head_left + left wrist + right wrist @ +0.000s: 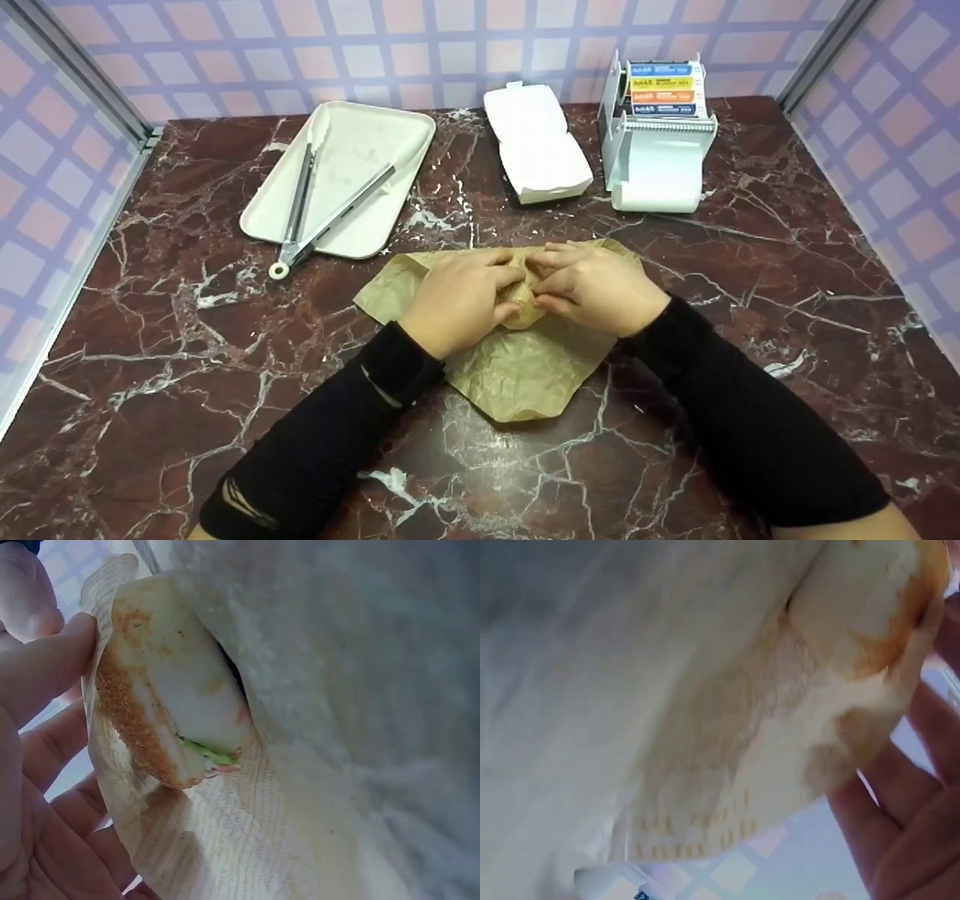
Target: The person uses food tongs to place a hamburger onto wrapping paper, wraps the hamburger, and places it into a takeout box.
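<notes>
The bun (176,682) sits within the wrapping paper (532,375), to the near right of the tray (356,139). The left hand (465,296) and right hand (604,291) curl their fingers round the paper at either side. Likely light, soft and squashable, its filling (210,755) apt to slip; best cupped gently from both sides through the thin paper.

Paper (225,840) hides part of what is probably a filled bun (180,675), which the right wrist view's top edge crops. The left wrist view cuts off the left hand (45,765); lettering on the labels (664,97) is too small.
</notes>
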A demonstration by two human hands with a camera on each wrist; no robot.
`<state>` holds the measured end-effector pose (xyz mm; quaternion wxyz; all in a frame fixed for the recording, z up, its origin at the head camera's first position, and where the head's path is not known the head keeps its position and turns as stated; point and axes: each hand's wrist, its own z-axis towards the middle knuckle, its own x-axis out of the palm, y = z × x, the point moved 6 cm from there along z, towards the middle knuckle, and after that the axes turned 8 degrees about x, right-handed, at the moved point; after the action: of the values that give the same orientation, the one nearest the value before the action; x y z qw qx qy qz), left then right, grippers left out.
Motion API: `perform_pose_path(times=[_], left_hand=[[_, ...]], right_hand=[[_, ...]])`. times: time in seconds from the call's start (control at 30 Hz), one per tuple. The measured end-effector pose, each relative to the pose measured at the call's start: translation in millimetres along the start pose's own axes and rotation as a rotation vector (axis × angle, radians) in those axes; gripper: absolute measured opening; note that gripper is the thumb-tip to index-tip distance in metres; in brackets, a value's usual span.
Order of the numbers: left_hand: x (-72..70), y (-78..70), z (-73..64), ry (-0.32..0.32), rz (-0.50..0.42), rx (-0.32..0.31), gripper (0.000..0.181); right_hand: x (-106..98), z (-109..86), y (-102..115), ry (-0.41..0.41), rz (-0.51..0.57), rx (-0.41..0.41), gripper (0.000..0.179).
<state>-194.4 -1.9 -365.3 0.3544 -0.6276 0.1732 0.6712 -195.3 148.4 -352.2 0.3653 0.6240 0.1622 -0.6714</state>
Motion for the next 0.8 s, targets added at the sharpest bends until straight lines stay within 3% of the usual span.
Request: perform_pose_path(times=[0.2, 0.4, 0.63, 0.8], left_hand=[[-0.4, -4.6, -0.8, -0.033, -0.001, 0.027, 0.043], [-0.4, -5.6, -1.1, -0.02, 0.003, 0.022, 0.044], [-0.5, -6.0, -1.7, -0.036, 0.052, 0.037, 0.04], [-1.7, -9.9, -2.8, -0.068, 0.055, 0.072, 0.027]], right_hand=[[8, 5.2, 7, -0.038, -0.057, 0.168, 0.028], [13, 4.0, 9, -0.039, -0.028, 0.303, 0.033], [15, 3.6, 7, -0.047, -0.006, 0.346, 0.034], [16, 4.1, 7, -0.05, -0.023, 0.348, 0.037]])
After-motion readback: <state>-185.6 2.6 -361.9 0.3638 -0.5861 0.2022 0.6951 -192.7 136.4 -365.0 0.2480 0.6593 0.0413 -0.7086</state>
